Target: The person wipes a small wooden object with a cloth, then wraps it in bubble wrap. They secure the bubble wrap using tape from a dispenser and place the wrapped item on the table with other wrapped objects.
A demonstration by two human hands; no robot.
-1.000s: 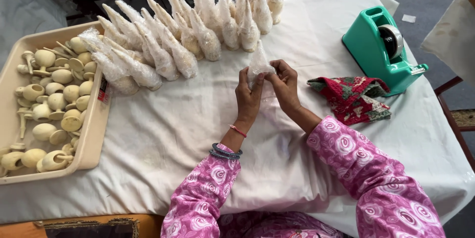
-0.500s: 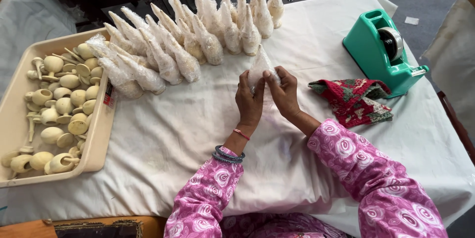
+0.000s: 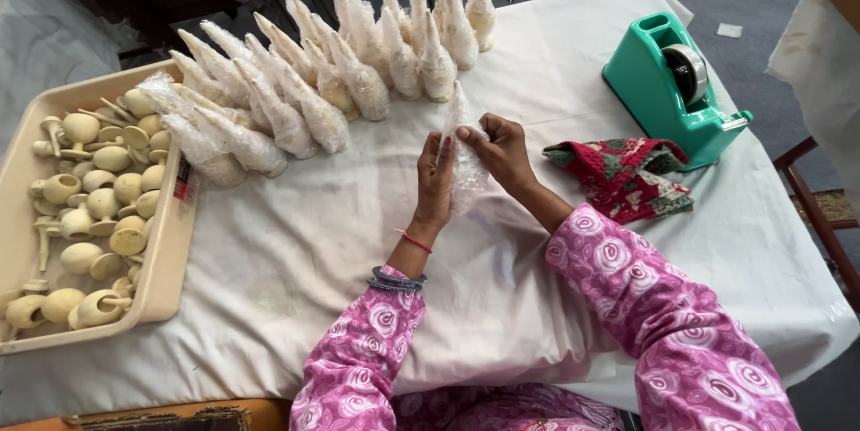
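Note:
Both my hands hold one bubble-wrapped cone-shaped piece upright over the white tablecloth. My left hand presses its left side, fingers straight. My right hand wraps around its right side, thumb on the wrap near the top. Behind it lies a long curved row of wrapped cones, tips pointing away from me.
A beige tray at the left holds several cream-coloured unwrapped pieces. A teal tape dispenser stands at the right, with a red and green crocheted cloth in front of it. A wooden chair edge shows past the table's right side.
My hands stay on the wrapped piece, fingers shifting a little. The view has drifted slightly, so the tray and the row sit further right in the picture.

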